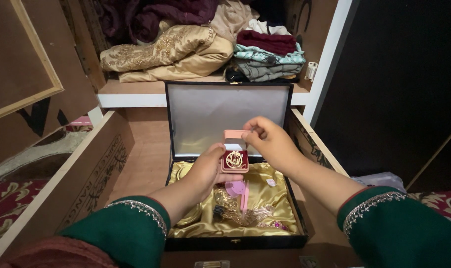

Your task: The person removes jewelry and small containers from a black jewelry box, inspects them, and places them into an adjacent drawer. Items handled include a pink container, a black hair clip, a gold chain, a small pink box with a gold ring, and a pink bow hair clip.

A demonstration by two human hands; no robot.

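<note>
My left hand (205, 171) holds a small pink ring box (235, 160) from below; its red inside shows a gold ornament. My right hand (269, 141) pinches the raised pink lid of that box at its top edge. Both hands hover over an open black jewellery case (172, 149) lined with gold satin. Inside the case lie gold bangles (188, 216), gold chains (238, 211) and a pink strip-shaped piece (244, 196).
The case sits in a pulled-out wooden drawer (91, 168) of a wardrobe. A shelf (131, 92) above carries a folded gold embroidered garment (161, 52) and stacked clothes (267, 57). A wardrobe door (22, 64) stands open at left. Patterned red carpet (4, 203) lies on both sides.
</note>
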